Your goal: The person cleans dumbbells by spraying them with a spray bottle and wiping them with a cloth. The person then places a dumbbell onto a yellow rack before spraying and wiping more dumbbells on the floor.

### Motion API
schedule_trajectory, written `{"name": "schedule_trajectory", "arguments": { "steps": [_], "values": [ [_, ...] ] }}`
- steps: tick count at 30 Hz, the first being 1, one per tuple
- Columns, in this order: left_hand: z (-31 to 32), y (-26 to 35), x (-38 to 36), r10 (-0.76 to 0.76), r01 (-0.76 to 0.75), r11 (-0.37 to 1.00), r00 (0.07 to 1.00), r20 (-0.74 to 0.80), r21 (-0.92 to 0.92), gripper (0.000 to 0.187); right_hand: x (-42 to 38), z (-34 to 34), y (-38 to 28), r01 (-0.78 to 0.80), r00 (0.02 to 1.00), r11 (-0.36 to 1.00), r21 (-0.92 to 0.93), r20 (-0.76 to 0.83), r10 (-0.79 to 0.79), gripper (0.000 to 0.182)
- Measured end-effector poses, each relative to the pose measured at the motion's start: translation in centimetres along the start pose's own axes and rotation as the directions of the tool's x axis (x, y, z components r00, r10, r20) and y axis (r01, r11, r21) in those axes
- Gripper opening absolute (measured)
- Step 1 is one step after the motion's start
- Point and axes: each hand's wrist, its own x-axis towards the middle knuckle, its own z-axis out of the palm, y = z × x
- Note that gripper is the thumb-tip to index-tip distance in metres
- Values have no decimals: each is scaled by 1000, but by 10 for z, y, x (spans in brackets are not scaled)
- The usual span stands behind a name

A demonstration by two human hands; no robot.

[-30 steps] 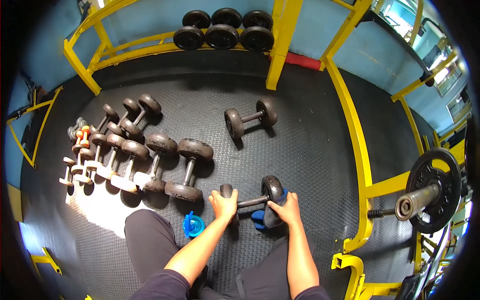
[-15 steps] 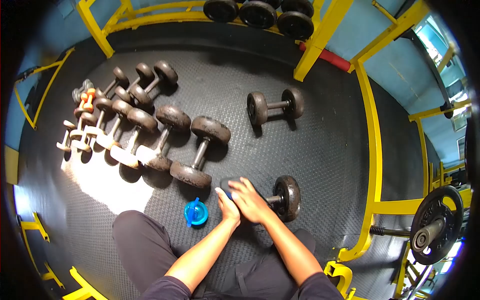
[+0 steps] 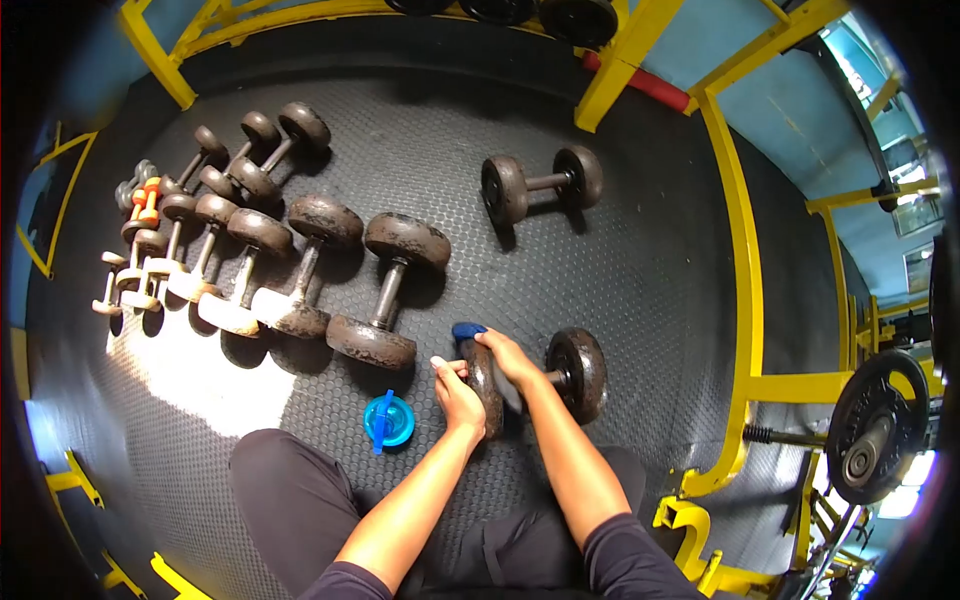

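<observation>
My right grip [image 3: 508, 358] holds the cloth [image 3: 468, 331] against the left end of the dumbbell [image 3: 580, 376], lower centre of frame. My left grip [image 3: 460, 402] touches that end; can't tell if closed.

We rest our left hand [image 3: 460, 402] against the outer face of one weight of a dark dumbbell [image 3: 577, 376], while our right hand [image 3: 508, 360] presses a blue-and-grey cloth [image 3: 468, 331] to the same weight. A blue cup [image 3: 398, 422] stands near our left wrist; beyond, we see more dumbbells [image 3: 390, 290] on the black floor [image 3: 640, 270], one pair of weights on its short bar [image 3: 545, 183] well apart from the rows.
</observation>
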Motion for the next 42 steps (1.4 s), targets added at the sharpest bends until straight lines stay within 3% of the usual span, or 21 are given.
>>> {"name": "schedule_trajectory", "arguments": {
  "steps": [2,4,6,10,12,14,16,17,18,21,23,24,26,28,29,31,33,34,36,40,42],
  "values": [
    [-3,-8,7,-69,72,994,996,47,-77,66,-43,21,-7,371,908,889,-270,-94,-408,43],
    [2,12,-2,-72,74,996,997,33,-45,67,-75,39,-5,429,831,772,-470,-130,-541,44],
    [-6,-15,20,-127,147,981,980,155,-127,66,-104,57,-2,465,744,721,-514,-215,-633,45],
    [-4,-20,29,-153,157,987,982,112,-29,62,-131,86,44,351,715,835,-424,-454,-532,55],
    [7,-3,16,-174,178,980,983,49,-92,52,-139,101,66,297,622,805,-513,-536,-571,56],
    [7,-2,15,-138,141,990,983,122,-18,48,-147,112,80,240,627,873,-425,-618,-474,58],
    [3,-3,17,-104,97,994,977,186,46,45,-145,109,91,342,694,928,-149,-625,-357,58],
    [0,-2,18,-41,10,987,980,193,162,46,-145,105,94,264,763,955,135,-635,-122,58],
    [-3,-1,20,23,-81,958,979,205,276,48,-161,104,63,229,742,922,311,-669,41,55],
    [3,-1,26,51,-137,910,973,224,392,53,-167,86,50,169,714,938,301,-693,94,56],
    [0,-5,27,29,-116,896,979,204,429,52,-152,73,58,274,790,941,197,-605,-103,57],
    [-7,-13,36,91,-199,856,966,240,477,49,-148,68,48,312,805,944,112,-558,-200,57],
    [-12,-25,56,214,-366,755,922,324,544,45,-137,70,21,233,834,968,95,-531,-149,61],
    [-17,-32,64,239,-395,716,913,330,576,44,-134,53,-18,235,910,970,65,-366,-196,63],
    [-18,-29,61,245,-396,771,907,342,499,46,-94,49,4,291,922,947,134,-305,-240,71],
    [-14,-16,49,246,-382,838,902,356,389,44,-55,50,-3,134,911,990,-45,-387,-141,90],
    [-11,-4,34,262,-403,819,896,358,409,43,-23,37,-25,-143,956,990,5,-257,140,97],
    [-8,2,25,277,-417,816,890,362,400,42,-26,25,-40,-82,987,992,93,-132,94,98],
    [-3,11,15,181,-300,892,923,339,339,38,29,30,-10,-11,982,966,258,-181,60,98],
    [-3,10,26,179,-298,891,924,338,344,38,38,35,-6,-37,986,981,190,-155,67,99],
    [-2,11,29,143,-256,907,934,326,336,37,-16,21,-33,-133,990,962,240,-9,139,93]
  ]
}}
